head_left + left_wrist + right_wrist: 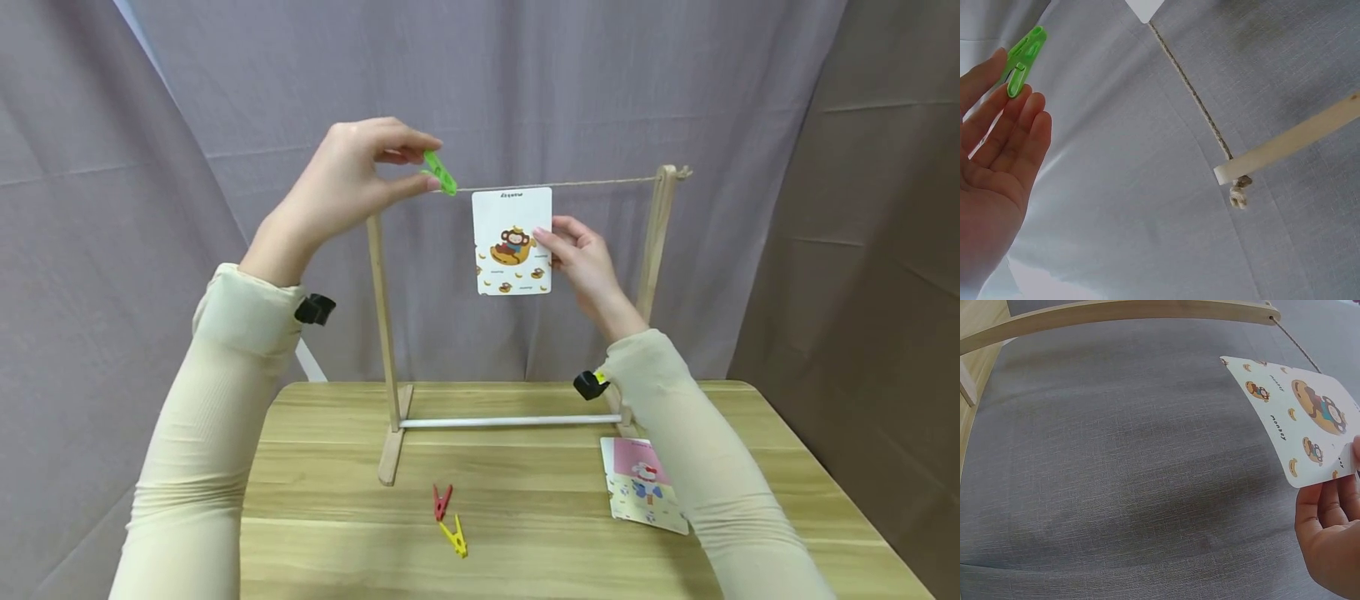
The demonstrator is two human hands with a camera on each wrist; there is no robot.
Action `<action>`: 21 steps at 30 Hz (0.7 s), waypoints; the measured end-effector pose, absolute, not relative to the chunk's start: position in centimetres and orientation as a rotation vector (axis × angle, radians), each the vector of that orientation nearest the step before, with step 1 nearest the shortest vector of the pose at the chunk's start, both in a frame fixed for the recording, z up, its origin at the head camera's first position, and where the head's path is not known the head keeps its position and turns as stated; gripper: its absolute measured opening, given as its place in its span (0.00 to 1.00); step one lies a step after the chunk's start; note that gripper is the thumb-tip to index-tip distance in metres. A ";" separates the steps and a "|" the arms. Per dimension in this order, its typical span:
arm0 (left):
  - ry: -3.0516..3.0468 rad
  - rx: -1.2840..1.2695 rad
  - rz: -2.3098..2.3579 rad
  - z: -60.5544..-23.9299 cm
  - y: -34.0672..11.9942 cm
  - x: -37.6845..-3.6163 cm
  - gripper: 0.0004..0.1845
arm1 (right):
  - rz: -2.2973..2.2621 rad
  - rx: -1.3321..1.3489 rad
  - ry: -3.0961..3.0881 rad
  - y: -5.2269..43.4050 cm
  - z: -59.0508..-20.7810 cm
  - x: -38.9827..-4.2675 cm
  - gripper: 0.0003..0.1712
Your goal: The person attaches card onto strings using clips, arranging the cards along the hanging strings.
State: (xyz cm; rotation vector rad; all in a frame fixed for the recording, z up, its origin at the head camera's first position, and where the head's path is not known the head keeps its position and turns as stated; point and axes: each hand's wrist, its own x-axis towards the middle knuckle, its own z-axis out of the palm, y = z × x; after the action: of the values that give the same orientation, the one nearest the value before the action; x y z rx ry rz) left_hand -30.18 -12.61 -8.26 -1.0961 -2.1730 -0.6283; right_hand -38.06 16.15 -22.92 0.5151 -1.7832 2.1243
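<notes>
Green clothespin (439, 173) in left hand (352, 179) fingertips

Three plastic clothespins: one green clothespin (439, 172) between the left fingers, one red clothespin (442, 502) and one yellow clothespin (454, 537) far below them. Two picture cards: one white monkey card (513, 241) at the right fingers, one pink-topped card (642, 484) well below. One wooden hanging frame (384, 333) with one twine line (570, 182). One wooden worktop (540, 500).
</notes>
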 end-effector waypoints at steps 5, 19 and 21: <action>-2.177 -1.078 -0.676 -7.8 -12.2 -30.5 0.18 | 2.113 0.522 -1.799 16.2 -22.9 -38.0 0.09; -2.239 -0.983 -0.806 -6.2 -10.4 -31.7 0.19 | 2.119 0.505 -1.786 16.4 -22.6 -38.0 0.09; -2.249 -0.970 -0.824 -6.1 -10.3 -31.9 0.19 | 2.135 0.512 -1.779 16.2 -22.6 -38.0 0.07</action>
State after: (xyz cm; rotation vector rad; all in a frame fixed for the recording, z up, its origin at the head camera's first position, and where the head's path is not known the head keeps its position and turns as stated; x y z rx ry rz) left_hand -31.85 -10.34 -6.13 -0.9697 -2.2489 -0.8242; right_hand -37.98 16.21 -22.60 0.5124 -1.7791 2.1348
